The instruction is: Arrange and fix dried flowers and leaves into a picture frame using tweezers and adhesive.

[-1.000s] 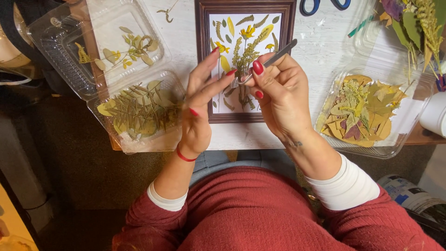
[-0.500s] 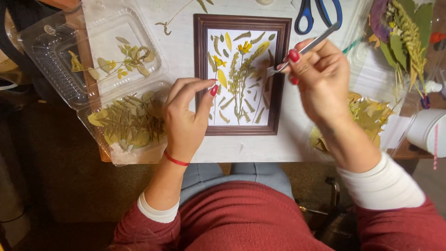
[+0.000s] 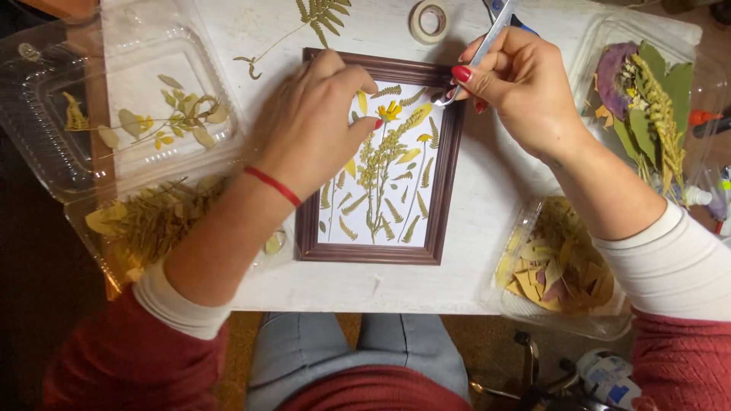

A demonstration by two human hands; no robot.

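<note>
A dark wooden frame (image 3: 445, 183) of pressed yellow flowers is touched by relaxed left-hand fingers (image 3: 358, 129), while metal tweezers (image 3: 481, 52) are pinched, apparently empty, in the right hand (image 3: 518, 87).

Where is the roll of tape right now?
In the head view, the roll of tape lies at the far edge of the white table, just beyond the brown picture frame and beside the right hand.

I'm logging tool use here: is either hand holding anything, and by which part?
The right hand pinches metal tweezers around mid-length. The left hand holds nothing, resting on the picture frame.
</note>
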